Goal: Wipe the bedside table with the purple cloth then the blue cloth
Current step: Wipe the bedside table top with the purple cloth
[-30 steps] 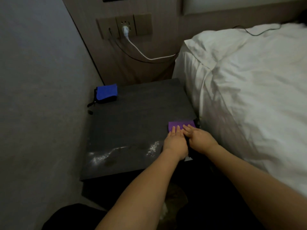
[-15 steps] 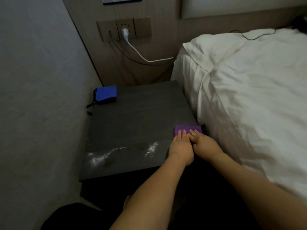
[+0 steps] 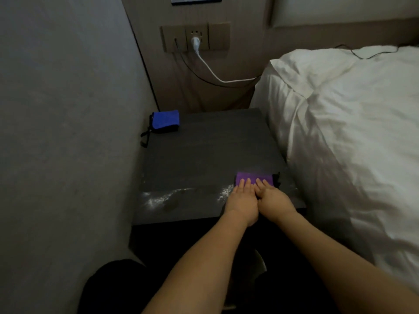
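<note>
bedside table, flat hands on purple cloth

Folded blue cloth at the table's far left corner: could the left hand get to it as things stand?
Probably yes: only bare dark tabletop lies between left hand and folded blue cloth.

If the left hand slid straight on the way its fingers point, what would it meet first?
The left hand already presses flat on the purple cloth. Beyond that, bare bedside table runs to the back wall; the blue cloth sits well left of that line. Depth is uncertain.
</note>
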Demonstrator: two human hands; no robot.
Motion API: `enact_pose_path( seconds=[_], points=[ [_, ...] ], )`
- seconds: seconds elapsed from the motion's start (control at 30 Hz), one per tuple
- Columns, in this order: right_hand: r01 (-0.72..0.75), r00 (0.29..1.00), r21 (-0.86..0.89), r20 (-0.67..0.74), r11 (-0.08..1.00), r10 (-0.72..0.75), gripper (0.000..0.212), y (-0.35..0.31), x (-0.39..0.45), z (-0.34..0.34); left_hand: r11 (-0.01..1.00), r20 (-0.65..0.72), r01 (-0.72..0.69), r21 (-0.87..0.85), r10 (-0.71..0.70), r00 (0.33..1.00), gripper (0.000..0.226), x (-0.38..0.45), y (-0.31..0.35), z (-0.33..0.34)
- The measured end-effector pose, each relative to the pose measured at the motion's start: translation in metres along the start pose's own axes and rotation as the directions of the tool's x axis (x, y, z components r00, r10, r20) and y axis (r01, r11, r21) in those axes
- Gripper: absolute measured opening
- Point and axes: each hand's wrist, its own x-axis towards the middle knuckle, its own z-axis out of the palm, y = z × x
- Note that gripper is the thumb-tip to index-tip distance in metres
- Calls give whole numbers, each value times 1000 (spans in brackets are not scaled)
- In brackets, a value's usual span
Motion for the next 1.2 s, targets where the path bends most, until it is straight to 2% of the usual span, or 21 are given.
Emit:
enact_pose_path(
  seconds=[0.2, 0.4, 0.67, 1.0, 1.2],
  points=[
    [80, 997, -44, 24, 996, -79, 54, -50, 11, 9, 998, 0, 68, -4, -68, 998, 70, -23, -46, 1],
    [154, 988, -7, 28, 988, -154, 55, -112, 30, 19, 988, -25, 157, -8, -157, 987, 69, -46, -104, 4],
    [233, 971, -49, 71, 971, -229, 54, -172, 69, 21, 969, -44, 247, -30, -248, 968, 72, -47, -169, 1],
    [301, 953, -18, 50, 953, -300, 52, -219, 102, 23, 946, -37, 321, -34, -323, 946, 73, -47, -224, -3],
    [305, 951, -27, 55, 952, -304, 52, -225, 103, 22, 944, -49, 328, -22, -329, 943, 72, -50, -228, -3]
  ],
)
